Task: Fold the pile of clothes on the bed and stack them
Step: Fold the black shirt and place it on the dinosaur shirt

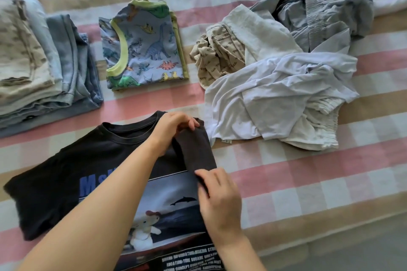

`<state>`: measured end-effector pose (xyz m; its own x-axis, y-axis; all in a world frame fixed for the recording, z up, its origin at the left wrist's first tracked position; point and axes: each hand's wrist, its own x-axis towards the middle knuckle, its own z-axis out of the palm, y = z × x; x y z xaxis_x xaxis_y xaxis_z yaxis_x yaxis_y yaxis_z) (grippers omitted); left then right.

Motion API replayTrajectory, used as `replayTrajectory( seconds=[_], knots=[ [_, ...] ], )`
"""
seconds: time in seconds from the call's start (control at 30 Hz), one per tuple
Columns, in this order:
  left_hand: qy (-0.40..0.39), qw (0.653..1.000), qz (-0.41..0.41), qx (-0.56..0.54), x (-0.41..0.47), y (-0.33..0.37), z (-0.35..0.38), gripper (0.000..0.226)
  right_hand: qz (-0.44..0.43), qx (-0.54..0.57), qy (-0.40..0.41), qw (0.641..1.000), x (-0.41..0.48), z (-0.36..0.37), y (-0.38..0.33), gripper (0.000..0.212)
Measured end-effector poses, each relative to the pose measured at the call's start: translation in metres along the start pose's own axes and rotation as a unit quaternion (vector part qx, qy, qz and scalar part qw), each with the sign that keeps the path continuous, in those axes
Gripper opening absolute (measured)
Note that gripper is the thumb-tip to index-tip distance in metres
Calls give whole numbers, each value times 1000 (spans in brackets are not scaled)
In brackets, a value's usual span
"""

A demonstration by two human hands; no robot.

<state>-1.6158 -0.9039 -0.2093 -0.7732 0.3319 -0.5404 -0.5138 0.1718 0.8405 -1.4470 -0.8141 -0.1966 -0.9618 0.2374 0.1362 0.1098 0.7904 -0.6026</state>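
1. The black T-shirt (66,171) carries blue letters starting "M s"; the left forearm hides the rest. White lines near the hem read "BRAND INFORMATION" and "LOCATION"; the rest is too blurred to read.
2. It lies print-up on the checked bed (308,182), at 6 o'clock in view. Its long axis runs from the collar at 11 o'clock to the hem at 5 o'clock.
3. One sleeve (196,152) is turned in over the chest, its length running 12 to 6 o'clock.
4. The left hand (174,130) pinches the shoulder fold with curled fingers (189,124).
5. The right hand (218,202) pinches the sleeve's cuff end, fingers (204,177) close together.
6. A folded dinosaur T-shirt (149,50) lies at 12 o'clock, a folded stack (44,61) at 10 o'clock, and an unfolded pile (275,86) at 2 o'clock.
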Motion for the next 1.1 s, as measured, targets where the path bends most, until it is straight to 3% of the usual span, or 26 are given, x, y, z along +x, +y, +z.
replayTrajectory(
  seconds=[0.1,0.17,0.23,0.3,0.37,0.4,0.47,0.53,0.6,0.73,0.87,0.97,1.1],
  knots=[
    [-3,992,2,127,-1,-6,-17,17,-51,-41,-58,996,-4,25,-8,28],
    [-11,974,24,226,-4,-9,-21,20,-65,-61,-84,992,-5,33,-9,24],
    [58,928,148,336,-11,-12,-19,23,-53,-65,-57,995,-6,36,-6,19],
    [110,870,293,382,-22,-16,-11,23,-10,-87,-30,996,-4,37,-1,30],
    [78,820,374,426,-27,-29,-1,26,31,-152,-55,986,-2,39,3,43],
    [39,802,364,471,-27,-39,4,30,51,-189,-82,977,-1,40,5,49],
    [-14,770,265,580,-25,-59,7,46,90,-230,-131,960,-3,42,9,59],
    [-13,744,197,639,-20,-78,4,60,114,-245,-159,950,-7,45,13,62],
    [3,727,195,658,-17,-87,5,62,116,-259,-172,943,-8,48,16,63],
    [25,765,191,615,-26,-78,2,61,103,-228,-151,956,-5,46,8,71],
    [152,833,192,496,-60,-57,-31,43,-2,-163,-102,981,-1,42,-18,48],
    [255,844,193,430,-91,-54,-72,31,-54,-84,-119,988,11,52,-49,35],
    [363,843,108,383,-140,-74,-135,27,-110,-50,-215,969,25,83,-105,28]
  ],
)
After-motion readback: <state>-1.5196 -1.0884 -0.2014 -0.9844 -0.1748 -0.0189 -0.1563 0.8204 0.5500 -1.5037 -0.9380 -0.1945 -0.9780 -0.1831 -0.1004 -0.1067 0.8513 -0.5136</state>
